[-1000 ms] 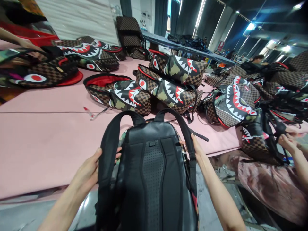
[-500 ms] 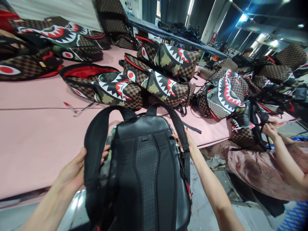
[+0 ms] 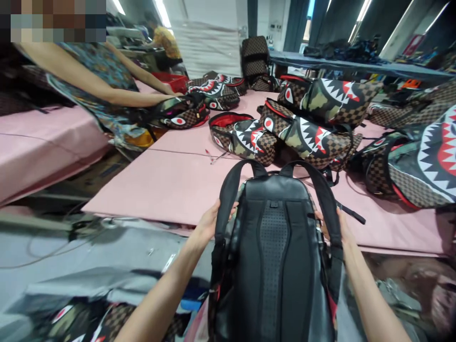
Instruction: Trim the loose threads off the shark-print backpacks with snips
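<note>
A black-backed backpack (image 3: 274, 247) is held upright between my two hands at the near edge of the pink table, its padded back and both shoulder straps facing me. My left hand (image 3: 210, 221) is closed round its left side, thumb outside the strap and fingertips showing behind it. On the opposite side my right hand (image 3: 342, 227) grips the right edge, its fingers partly hidden by the strap. Just beyond lie backpacks with shark-teeth prints: an open one with red lining (image 3: 245, 140) and a checkered one (image 3: 306, 135).
A pink table (image 3: 153, 190) spans the middle. Behind it at left, a co-worker's arms (image 3: 131, 97) reach to another backpack (image 3: 178, 116). A large shark-print backpack (image 3: 423, 161) sits at right. Below left, more printed bags (image 3: 78, 323) lie low down. Small scissors-like tool (image 3: 215, 157) rests on the table.
My view has turned left, so the table and bags appear farther right and the co-worker at left comes into sight. Both hands keep their hold on the backpack.
</note>
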A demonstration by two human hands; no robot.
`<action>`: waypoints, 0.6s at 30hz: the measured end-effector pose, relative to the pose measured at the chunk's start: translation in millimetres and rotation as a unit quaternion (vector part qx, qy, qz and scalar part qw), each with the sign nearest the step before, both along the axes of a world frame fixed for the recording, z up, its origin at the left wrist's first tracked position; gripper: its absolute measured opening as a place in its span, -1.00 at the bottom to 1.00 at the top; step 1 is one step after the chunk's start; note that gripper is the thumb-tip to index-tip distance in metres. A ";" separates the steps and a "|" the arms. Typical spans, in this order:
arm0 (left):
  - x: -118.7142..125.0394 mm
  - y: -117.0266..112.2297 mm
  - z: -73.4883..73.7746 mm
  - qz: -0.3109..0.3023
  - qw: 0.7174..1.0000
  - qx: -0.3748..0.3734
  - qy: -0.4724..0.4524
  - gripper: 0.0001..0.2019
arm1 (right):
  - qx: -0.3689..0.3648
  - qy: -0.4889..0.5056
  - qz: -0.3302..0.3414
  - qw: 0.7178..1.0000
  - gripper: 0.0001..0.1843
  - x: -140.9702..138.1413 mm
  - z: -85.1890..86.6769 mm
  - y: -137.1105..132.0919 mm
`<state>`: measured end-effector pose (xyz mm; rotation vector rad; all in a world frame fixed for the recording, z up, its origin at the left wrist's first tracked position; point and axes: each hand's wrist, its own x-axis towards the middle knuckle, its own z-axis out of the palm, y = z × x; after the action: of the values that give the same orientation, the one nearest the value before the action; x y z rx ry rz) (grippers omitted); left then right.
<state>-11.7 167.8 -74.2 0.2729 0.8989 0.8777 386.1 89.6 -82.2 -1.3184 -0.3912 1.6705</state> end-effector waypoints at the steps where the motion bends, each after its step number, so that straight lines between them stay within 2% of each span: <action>1: 0.0 0.1 -1.3 0.001 1.000 0.003 -0.002 -0.58 | -0.002 -0.015 0.004 1.000 -0.23 -1.7 2.2 -0.8; 6: -4.8 3.1 -4.8 -0.014 1.000 0.007 -0.006 -0.55 | -0.009 -0.060 0.005 0.998 -0.21 -6.9 9.5 -3.3; 9: -18.0 -1.2 -12.8 -0.004 0.996 0.046 0.081 -0.53 | 0.012 -0.100 -0.043 0.994 -0.25 -4.5 6.0 -11.6; 11: -26.2 -12.8 -23.7 0.000 0.982 0.064 0.179 -0.55 | 0.034 -0.130 -0.106 0.985 -0.36 -3.5 0.5 -25.2; 14: -26.6 -42.4 -43.7 -0.053 0.961 0.050 0.266 -0.63 | 0.044 -0.159 -0.162 0.973 -0.49 -9.6 -10.4 -56.0; 16: -19.8 -63.7 -53.7 -0.098 0.951 0.039 0.290 -0.64 | 0.024 -0.211 -0.152 0.965 -0.53 -19.7 -16.4 -78.4; 18: -16.1 -80.9 -56.8 -0.122 0.938 0.035 0.323 -0.65 | 0.009 -0.289 -0.129 0.949 -0.59 -32.9 -19.1 -98.2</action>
<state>-27.8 86.8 -131.0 0.7483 1.4071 0.5869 353.2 -8.6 -101.3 -1.7570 -0.5435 1.0417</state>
